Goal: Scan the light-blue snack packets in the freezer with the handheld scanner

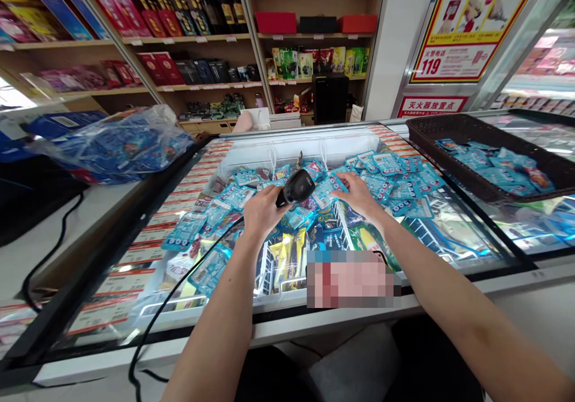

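You're gripping scanner point(299, 187) in left hand point(265, 211), pinching blue packet point(324, 192) with right hand point(360, 196); best be holding packet flat, aiming scanner squarely at it

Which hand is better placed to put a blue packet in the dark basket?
Probably your right hand: it holds a blue packet and is nearer the dark basket. Your left hand is occupied with the black scanner.
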Demonstrator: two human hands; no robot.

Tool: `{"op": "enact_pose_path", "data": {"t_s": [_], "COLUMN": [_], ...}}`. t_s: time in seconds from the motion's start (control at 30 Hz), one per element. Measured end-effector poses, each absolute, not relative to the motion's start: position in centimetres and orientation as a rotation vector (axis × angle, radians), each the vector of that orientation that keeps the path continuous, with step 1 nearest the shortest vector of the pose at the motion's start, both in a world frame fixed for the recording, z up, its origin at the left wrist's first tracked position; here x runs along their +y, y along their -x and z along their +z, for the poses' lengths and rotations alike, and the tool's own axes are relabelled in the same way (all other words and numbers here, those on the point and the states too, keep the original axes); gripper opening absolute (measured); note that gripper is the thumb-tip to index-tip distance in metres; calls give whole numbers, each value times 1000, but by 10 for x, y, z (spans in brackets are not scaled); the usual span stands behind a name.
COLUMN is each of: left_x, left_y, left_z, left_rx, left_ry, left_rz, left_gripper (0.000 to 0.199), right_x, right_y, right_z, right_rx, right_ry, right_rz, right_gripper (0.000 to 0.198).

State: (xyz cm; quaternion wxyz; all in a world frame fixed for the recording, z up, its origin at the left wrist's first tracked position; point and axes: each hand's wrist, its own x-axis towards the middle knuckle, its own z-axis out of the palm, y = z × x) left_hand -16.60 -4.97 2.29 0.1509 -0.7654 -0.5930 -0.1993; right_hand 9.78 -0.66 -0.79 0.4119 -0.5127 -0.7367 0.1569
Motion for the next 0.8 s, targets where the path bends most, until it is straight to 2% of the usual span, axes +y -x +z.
{"op": "enact_pose_path", "data": {"t_s": [0.1, 0.17, 0.37, 0.8], "left_x": [-50, -50, -52, -55], "left_y": [166, 166, 164, 161], "left_z": [23, 23, 25, 26], "left_rx": [-1712, -1703, -1652, -1636], "left_ry": [2202, 2217, 2297, 2346], "left_rz": [-599, -616, -625, -562], "left_gripper": [36, 35, 29, 32], "right_x": [1, 4, 8, 13], "right_y": [-101, -102, -104, -106], "right_z": [-12, -14, -17, -23], "right_rx": [-1661, -1527, -1332, -1288], "right_ry": [1188, 1118, 1058, 1068], "right_rz": [612, 721, 818, 835], "right_gripper": [34, 31, 35, 38]}}
